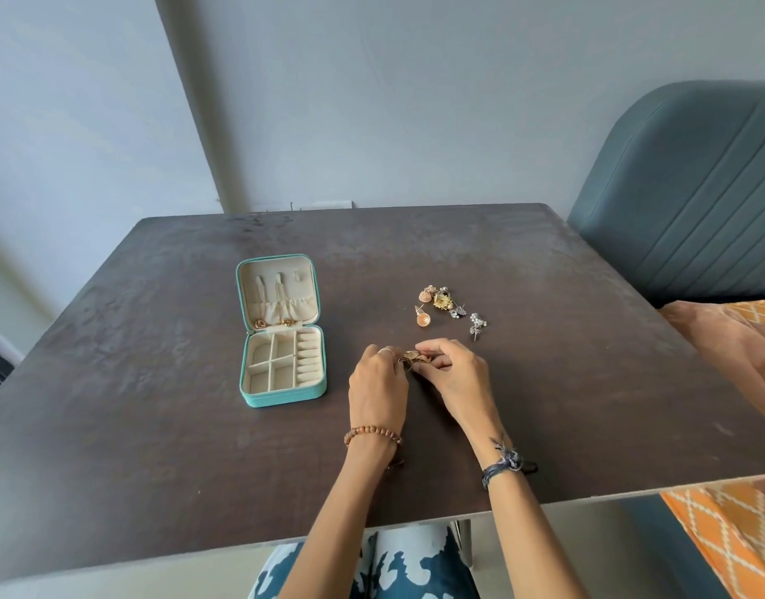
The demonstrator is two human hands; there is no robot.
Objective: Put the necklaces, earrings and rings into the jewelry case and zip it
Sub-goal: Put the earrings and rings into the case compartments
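A person seated at a dark brown table [156, 425] works a small gold-coloured piece of jewelry [414, 357] between both hands near the table's centre. The left hand [378, 389] and right hand [456, 378] meet over it, fingertips of each pinching the piece; whether it is an earring or a ring cannot be told. A teal jewelry case [281, 330] lies unzipped at about 9 o'clock from the hands, its lid laid back at 12 o'clock with gold necklaces [274, 322] hanging into the lid's pocket; the cream compartments of the base show nothing inside. A loose cluster of earrings [449, 306], shell-shaped gold and silver-stoned, sits at 1 o'clock from the hands, apart from the case.
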